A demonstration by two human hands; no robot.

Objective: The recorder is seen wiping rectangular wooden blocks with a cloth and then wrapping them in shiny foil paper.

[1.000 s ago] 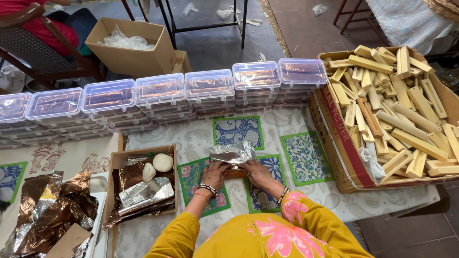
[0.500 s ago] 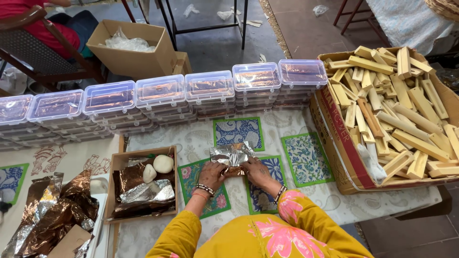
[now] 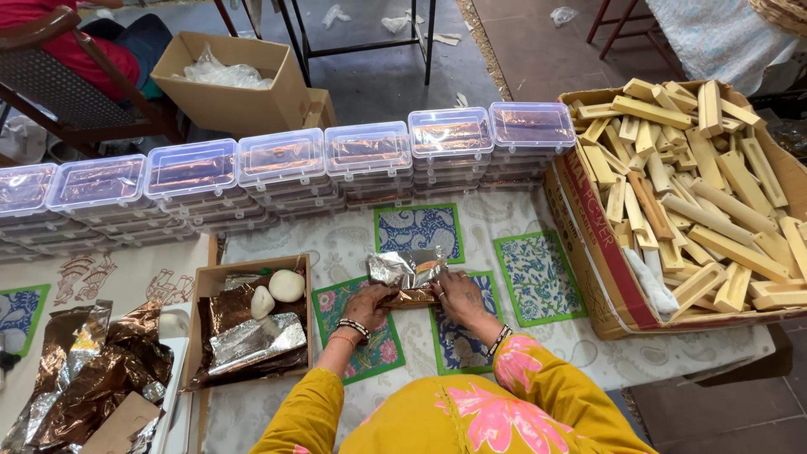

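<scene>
A small packet wrapped in silver and copper foil (image 3: 407, 273) lies on the patterned cloth in front of me. My left hand (image 3: 366, 304) grips its near left end. My right hand (image 3: 458, 296) presses on its right end, fingers folded over the foil. The foil's top flap stands up, crumpled. Both wrists wear bangles, and my yellow sleeves with pink flowers fill the bottom of the view.
A small cardboard box (image 3: 206, 286) at my left holds foil sheets and two white lumps (image 3: 286, 285). Loose foil (image 3: 84, 378) lies farther left. Stacked clear lidded containers (image 3: 361, 155) line the back. A large carton of wooden blocks (image 3: 588, 252) stands at right. An open box (image 3: 231, 105) sits beyond.
The foil has been folded closer around the packet, and both hands have shifted slightly along its ends.
</scene>
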